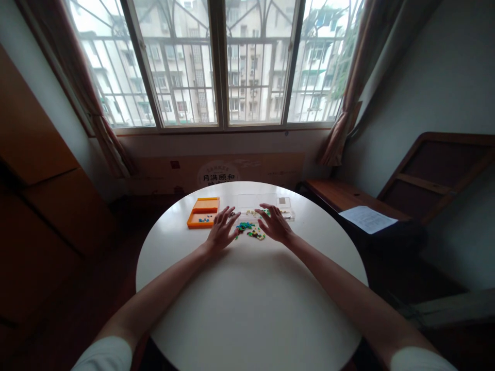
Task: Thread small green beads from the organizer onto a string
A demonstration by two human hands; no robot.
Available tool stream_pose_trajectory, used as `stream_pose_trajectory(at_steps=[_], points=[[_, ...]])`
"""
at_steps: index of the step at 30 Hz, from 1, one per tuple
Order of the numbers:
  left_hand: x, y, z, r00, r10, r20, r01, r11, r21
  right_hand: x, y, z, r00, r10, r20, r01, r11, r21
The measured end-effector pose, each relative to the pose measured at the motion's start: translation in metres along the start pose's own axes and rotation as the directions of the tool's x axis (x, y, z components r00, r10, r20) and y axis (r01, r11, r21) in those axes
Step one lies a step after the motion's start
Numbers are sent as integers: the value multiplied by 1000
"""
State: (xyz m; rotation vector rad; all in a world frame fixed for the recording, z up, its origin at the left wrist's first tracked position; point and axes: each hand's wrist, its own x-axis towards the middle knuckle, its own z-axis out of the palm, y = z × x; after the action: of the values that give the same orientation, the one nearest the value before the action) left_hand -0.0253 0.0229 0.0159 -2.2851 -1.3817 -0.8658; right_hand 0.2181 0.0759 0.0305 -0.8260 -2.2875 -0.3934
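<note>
It looks like a room in a home, on an upper floor or facing tall blocks. At twelve o'clock a wide barred window looks out on apartment buildings with many small windows. Pinkish curtains are gathered at its sides, at eleven and one o'clock. A round white table fills the middle. At nine o'clock stand orange-brown wooden cabinets; at two o'clock, a wooden bench sits against a plain pale wall.
</note>
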Motion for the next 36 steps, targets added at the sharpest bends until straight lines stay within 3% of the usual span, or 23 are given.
stream_pose_trajectory(at_steps=[6,10,19,26,32,36], points=[[0,-5,4,986,110,124,-86,979,-187,-13,0,10,975,219,-27,-208,954,214],[0,-5,2,981,50,187,-5,973,-230,-15,5,11,939,336,74,-342,889,304],[-2,6,5,973,-126,195,156,976,-149,-6,12,8,934,340,114,-357,857,371],[2,9,5,948,-65,313,122,978,-168,3,-3,6,920,276,276,-365,861,354],[2,9,6,948,-63,312,121,978,-168,10,-25,2,913,318,255,-395,848,353],[2,7,10,952,0,305,69,974,-216,11,-36,-3,870,364,332,-461,840,286]])
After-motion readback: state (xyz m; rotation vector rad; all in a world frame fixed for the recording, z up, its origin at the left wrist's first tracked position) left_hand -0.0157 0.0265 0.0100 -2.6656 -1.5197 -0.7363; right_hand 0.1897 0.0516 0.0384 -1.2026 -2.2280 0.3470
